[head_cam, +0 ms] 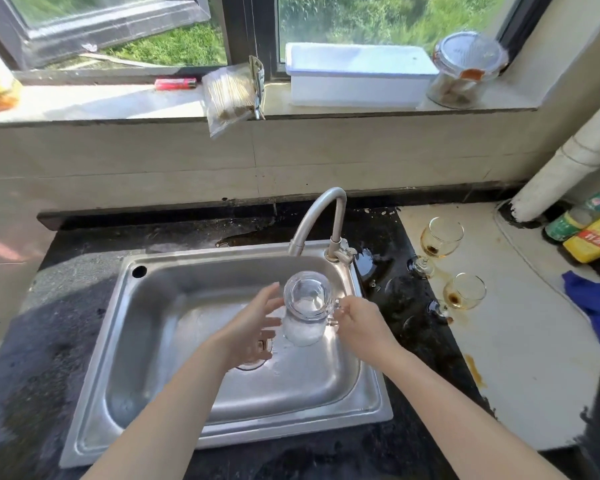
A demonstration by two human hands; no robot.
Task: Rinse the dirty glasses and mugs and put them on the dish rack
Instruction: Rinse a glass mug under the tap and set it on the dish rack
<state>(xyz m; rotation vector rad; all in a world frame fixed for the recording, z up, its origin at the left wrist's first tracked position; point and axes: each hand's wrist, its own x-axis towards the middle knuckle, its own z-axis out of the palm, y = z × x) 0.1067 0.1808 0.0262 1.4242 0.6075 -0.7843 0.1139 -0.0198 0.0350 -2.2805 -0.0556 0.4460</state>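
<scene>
Two hands steady the glass mug [305, 311] under the faucet [321, 220] for rinsing: right hand [362, 323] closed on its handle, left hand [253, 327] open beside it.

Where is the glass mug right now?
The glass mug is over the steel sink, just below the tap, held by its handle in the right hand, with the left hand beside it.

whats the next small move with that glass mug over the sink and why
Probably close the left hand onto the side of the glass mug to steady it. The right hand grips it by the handle alone, upright over the sink below the faucet, while the left hand's fingers are spread open beside it. Two stained stemmed glasses on the counter wait.
</scene>
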